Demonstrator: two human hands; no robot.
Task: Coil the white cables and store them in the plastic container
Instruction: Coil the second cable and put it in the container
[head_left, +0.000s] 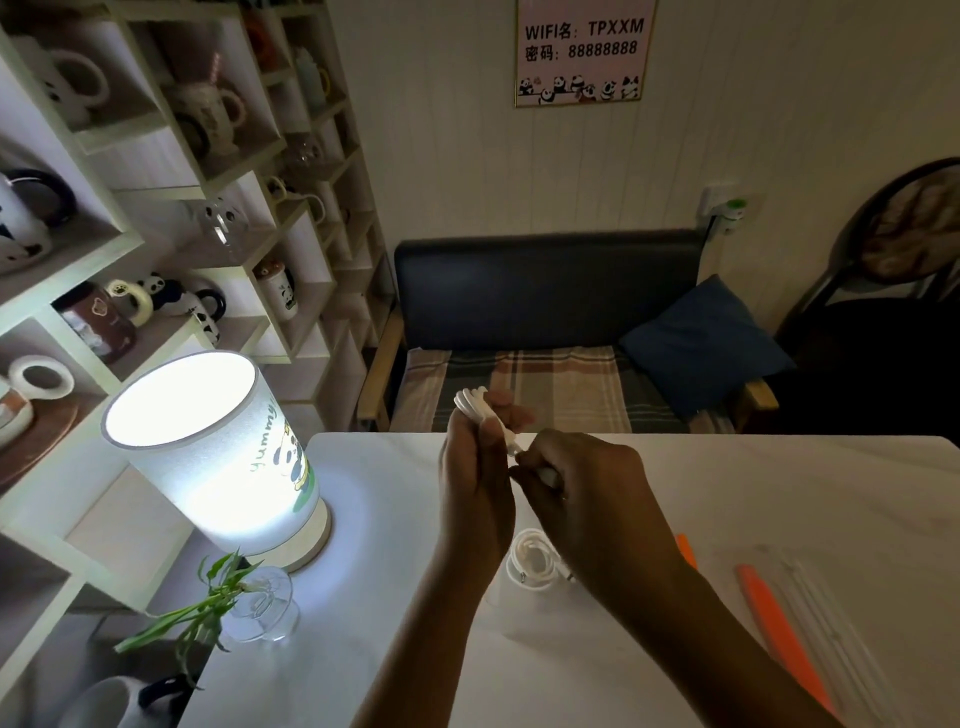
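My left hand (475, 467) grips a bundle of white cable loops (474, 404) that sticks out above its fingers, raised over the white table (779, 493). My right hand (576, 483) pinches the cable's loose end with its plug (545, 474) right beside the bundle. Below my hands a second white cable (530, 564) lies coiled in a clear plastic container (498, 597) on the table. The container's walls are faint and partly hidden by my right forearm.
A lit cylinder lamp (218, 447) stands at the table's left end, with a glass vase of green stems (260, 603) in front of it. Orange-edged clear lid pieces (779, 623) lie at right. Shelves of mugs fill the left; a bench with a blue cushion stands behind.
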